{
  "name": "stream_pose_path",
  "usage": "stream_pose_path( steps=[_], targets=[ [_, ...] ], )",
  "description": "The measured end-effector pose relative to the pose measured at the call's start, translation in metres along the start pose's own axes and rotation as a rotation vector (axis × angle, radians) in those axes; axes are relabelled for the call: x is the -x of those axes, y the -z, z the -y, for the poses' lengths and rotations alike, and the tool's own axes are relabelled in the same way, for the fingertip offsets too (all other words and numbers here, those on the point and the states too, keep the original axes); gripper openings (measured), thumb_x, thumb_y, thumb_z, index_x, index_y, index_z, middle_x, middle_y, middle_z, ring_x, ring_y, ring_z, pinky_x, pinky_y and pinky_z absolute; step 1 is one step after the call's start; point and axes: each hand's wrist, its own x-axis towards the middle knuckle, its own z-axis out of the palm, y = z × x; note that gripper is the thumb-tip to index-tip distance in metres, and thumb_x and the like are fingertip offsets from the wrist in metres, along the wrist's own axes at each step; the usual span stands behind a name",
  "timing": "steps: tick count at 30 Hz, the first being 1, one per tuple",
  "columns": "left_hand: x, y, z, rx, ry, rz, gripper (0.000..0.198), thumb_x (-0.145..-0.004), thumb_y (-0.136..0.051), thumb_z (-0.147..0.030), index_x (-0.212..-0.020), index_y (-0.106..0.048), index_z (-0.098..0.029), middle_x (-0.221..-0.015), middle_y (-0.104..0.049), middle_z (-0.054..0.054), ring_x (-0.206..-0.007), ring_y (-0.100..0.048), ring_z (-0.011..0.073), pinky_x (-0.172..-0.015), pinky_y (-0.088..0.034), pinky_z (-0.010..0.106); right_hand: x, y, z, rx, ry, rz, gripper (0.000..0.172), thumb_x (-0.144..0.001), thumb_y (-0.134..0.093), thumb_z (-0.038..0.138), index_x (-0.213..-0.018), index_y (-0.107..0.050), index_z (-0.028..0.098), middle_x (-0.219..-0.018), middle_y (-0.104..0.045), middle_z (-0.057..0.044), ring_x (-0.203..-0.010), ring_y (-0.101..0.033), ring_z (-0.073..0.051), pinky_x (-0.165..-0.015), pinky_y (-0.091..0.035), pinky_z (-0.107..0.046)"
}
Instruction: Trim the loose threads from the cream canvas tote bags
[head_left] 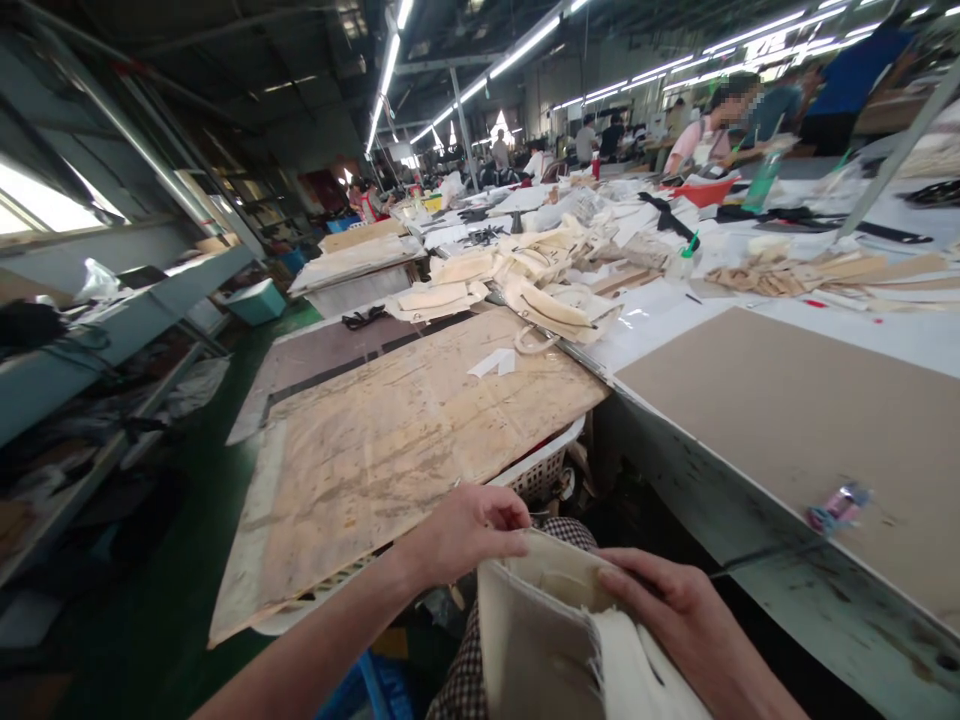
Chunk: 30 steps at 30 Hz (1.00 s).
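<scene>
A cream fabric piece (544,640) with a frayed raw edge, like an unfinished bag, lies over my lap at the lower middle. My left hand (472,530) pinches its upper left corner between thumb and bent fingers. On the right part of the top edge, my right hand (664,595) grips the cloth, thumb on the near side and fingers behind. The top edge stands parted, so some of the inside shows. The lower part of the piece runs out of view.
A worn wooden board (405,430) lies ahead, bearing white paper scraps (495,362). Under its edge sits a white plastic basket (544,465). More cream pieces (540,280) are heaped beyond. To the right, a table holds a brown sheet (795,430) and a small shiny item (840,507).
</scene>
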Motion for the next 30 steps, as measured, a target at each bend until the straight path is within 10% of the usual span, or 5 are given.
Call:
stream_pose_path(
  steps=[15, 30],
  targets=[
    [0.012, 0.0, -0.007, -0.15, -0.046, 0.023, 0.02, -0.076, -0.067, -0.024, -0.094, -0.074, -0.017, -0.088, -0.067, 0.002, -0.079, -0.059, 0.0155, -0.066, -0.044, 0.021, 0.011, 0.004, 0.013, -0.097, 0.051, 0.17, 0.036, -0.096, -0.048, 0.047, -0.119, -0.069, 0.03, -0.109, -0.073, -0.001, -0.104, -0.066, -0.024, -0.091, -0.051, -0.03],
    [0.013, -0.009, -0.03, -0.173, -0.023, -0.1, 0.016, -0.071, -0.073, -0.022, -0.074, -0.058, -0.016, -0.07, -0.059, -0.005, -0.063, -0.049, 0.0107, -0.054, -0.031, 0.02, -0.03, 0.008, 0.054, 0.588, 0.405, 0.252, 0.028, -0.095, -0.045, 0.028, -0.08, -0.067, 0.022, -0.059, -0.059, 0.002, -0.051, -0.048, -0.012, -0.048, -0.028, -0.024]
  ],
)
